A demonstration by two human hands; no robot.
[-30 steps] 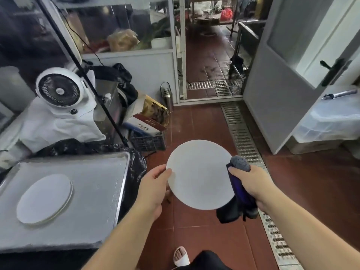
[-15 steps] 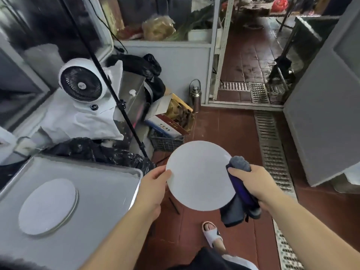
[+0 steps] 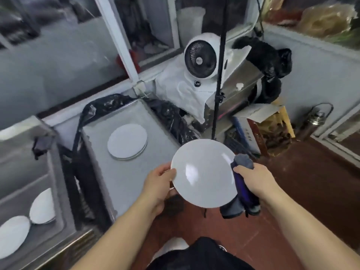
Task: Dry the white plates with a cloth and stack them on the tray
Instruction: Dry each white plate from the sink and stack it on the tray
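— Starting at the far left, what do you see?

— Two white plates [image 3: 41, 206] lie in the steel sink [image 3: 58, 191]. Next comes the tray [image 3: 155, 137], with a small stack of plates [image 3: 127, 141] on it.

— And your hands?

— My left hand [image 3: 157, 189] pinches the left rim of the plate I'm holding [image 3: 203, 173], thumb on top, above the red floor just right of the tray. My right hand [image 3: 257, 182] grips a grey and purple cloth [image 3: 241, 184] against the plate's right edge.

— Anything readable?

— Behind sits a white fan [image 3: 200, 56]. A box [image 3: 245, 131] right of it has lettering, too blurred for me to read.
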